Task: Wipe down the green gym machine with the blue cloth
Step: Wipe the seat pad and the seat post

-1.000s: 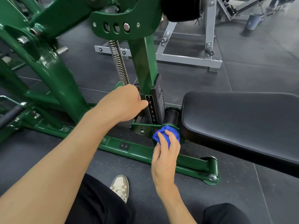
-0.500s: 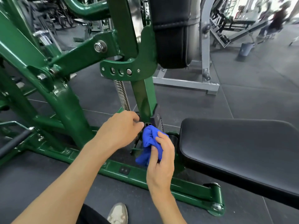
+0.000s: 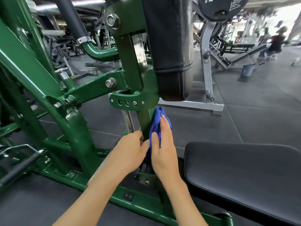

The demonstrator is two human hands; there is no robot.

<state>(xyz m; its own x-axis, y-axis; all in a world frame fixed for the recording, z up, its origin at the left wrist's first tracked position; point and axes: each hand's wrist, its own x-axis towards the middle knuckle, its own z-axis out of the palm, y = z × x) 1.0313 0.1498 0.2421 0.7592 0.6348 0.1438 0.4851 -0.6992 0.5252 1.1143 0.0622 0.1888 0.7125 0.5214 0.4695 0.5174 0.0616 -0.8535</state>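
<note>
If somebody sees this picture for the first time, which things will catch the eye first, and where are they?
The blue cloth stands out most: the right hand holds it against the green upright post in the middle, below the black back pad. The left hand sits curled at the post just beside it. A wide black seat pad fills the lower right.

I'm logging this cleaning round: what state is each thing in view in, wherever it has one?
blue cloth: bunched, held against the green post
right hand: holds the cloth to the post
left hand: fingers curled beside the post, grip hidden
seat pad: level, nothing on it
back pad: upright
spring: uncovered, leaning slightly
</note>
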